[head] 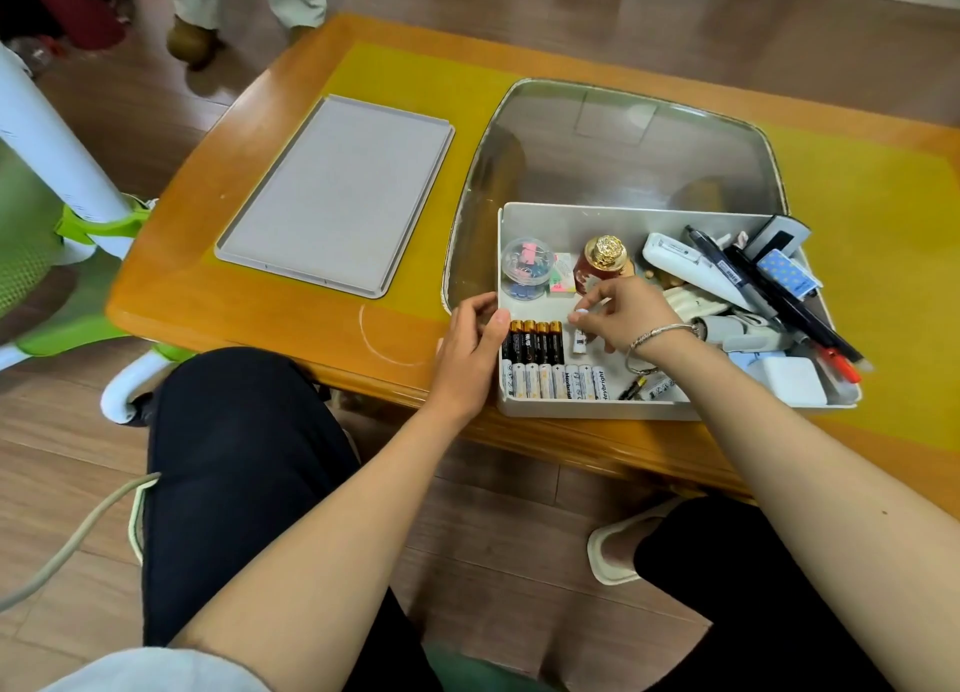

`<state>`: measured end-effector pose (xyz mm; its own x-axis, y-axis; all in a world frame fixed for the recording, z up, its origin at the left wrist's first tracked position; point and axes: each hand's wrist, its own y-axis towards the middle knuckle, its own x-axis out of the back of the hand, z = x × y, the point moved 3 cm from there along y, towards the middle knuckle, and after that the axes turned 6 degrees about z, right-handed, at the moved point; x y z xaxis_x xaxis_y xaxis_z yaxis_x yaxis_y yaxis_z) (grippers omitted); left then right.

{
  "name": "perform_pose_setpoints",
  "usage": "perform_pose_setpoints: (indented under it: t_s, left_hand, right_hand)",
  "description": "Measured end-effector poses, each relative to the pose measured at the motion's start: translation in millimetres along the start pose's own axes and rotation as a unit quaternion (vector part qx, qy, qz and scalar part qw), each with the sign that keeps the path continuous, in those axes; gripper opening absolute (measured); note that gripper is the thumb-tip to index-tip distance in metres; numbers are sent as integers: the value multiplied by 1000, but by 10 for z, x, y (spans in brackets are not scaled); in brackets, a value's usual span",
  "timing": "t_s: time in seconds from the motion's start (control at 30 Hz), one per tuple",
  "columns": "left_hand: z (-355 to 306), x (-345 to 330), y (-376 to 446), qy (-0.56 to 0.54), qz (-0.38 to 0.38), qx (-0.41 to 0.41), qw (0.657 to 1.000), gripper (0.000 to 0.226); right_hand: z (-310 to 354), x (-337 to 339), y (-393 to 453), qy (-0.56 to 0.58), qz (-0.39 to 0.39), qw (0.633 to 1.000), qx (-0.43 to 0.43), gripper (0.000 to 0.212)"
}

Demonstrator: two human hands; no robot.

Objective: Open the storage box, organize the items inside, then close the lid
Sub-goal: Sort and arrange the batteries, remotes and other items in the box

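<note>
The open white storage box (587, 409) stands at the table's near edge. Its grey lid (337, 195) lies flat on the table to the left. My left hand (470, 351) grips the box's left wall, thumb inside the rim. My right hand (621, 317) hovers inside the box and pinches a small white battery (582, 313) above another loose white battery (580, 342). Black batteries (535, 342) and white batteries (558, 381) lie in two neat rows at the front left. Pens, a white device and other items (748, 286) are piled on the right.
A clear jar of clips (525, 267), sticky notes (563, 275) and a gold-capped bottle (602, 261) stand at the box's back. A glass inset (623, 140) lies behind the box on the yellow table mat. A green chair base (78, 234) stands left; someone's legs at the far side.
</note>
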<state>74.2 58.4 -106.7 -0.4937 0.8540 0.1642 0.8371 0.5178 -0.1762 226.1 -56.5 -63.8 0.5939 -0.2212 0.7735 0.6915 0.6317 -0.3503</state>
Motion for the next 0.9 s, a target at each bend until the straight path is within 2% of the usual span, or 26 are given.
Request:
perform_pose_setpoints:
  t_s: [0.1, 0.17, 0.33, 0.43, 0.57, 0.63, 0.7, 0.9]
  left_hand:
    - [1, 0, 2, 1, -4, 0, 1000, 77]
    - [10, -4, 1, -1, -5, 2, 1000, 76]
    - [8, -15, 0, -3, -5, 4, 1000, 75]
    - [7, -9, 3, -3, -2, 6, 1000, 73]
    - [16, -8, 0, -11, -2, 8, 1000, 73]
    - [17, -9, 2, -13, -2, 7, 1000, 74]
    - [17, -8, 4, -13, -3, 4, 1000, 74]
    - [23, 3, 8, -9, -7, 3, 1000, 62]
  right_hand:
    - [12, -57, -6, -5, 60, 998, -12, 16]
    - [4, -55, -17, -19, 74, 997, -17, 16]
    - [7, -9, -96, 14, 133, 991, -10, 31]
    - [-38, 116, -171, -7, 129, 992, -1, 22]
    - [-202, 388, -337, -125, 80, 989, 10, 8]
    - [-292, 450, -412, -244, 93, 965, -24, 5]
    - [-357, 438, -448, -318, 117, 939, -55, 13]
    - [-398, 255, -392, -386, 138, 910, -53, 19]
